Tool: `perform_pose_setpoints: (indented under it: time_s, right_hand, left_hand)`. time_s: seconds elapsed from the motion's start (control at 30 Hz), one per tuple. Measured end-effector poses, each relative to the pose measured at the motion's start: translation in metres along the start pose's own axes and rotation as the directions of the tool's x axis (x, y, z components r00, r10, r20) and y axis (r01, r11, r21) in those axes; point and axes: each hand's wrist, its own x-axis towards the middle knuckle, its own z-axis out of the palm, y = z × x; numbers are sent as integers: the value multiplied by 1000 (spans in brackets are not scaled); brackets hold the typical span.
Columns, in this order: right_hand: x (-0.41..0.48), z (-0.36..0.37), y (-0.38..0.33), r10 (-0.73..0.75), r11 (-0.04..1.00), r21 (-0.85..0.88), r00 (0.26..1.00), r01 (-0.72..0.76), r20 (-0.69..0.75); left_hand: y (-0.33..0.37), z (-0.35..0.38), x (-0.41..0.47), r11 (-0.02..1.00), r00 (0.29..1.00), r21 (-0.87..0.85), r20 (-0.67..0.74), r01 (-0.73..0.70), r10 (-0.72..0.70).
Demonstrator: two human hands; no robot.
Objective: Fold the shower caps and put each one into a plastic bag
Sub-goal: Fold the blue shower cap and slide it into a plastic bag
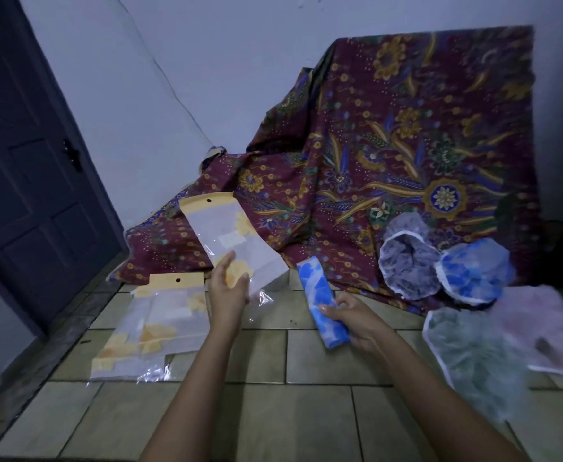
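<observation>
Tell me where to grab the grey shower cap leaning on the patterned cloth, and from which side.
Pinch the grey shower cap by its white elastic rim, upper left, coming from the left: its opening faces forward, and the blue shower cap crowds its right.

Of the person, only two arms showed in the view. The left hand (228, 291) and the right hand (353, 323) were bare. The left forearm (191, 395) and the right forearm (435, 395) were uncovered skin down to the bottom edge. Dim light blurred finer details, such as the fingernails.
</observation>
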Motion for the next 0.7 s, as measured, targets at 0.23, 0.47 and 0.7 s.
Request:
perform_pose_setpoints:
  time_s: [0.23, 0.47, 0.7]
  right_hand:
    - [-6, -15, 1, -7, 991, 136, 999, 11, -31]
    - [-8, -28, 2, 37, 974, 223, 999, -38, 7]
    - [-10, -29, 0, 80, 938, 335, 996, -86, 30]
  left_hand:
    - [4, 57, -8, 947, 992, -311, -63, 86, -111]
    - [6, 95, -13, 831, 968, -503, 49, 238, -247]
    - [21, 107, -16, 711, 942, -621, 165, 329, -291]
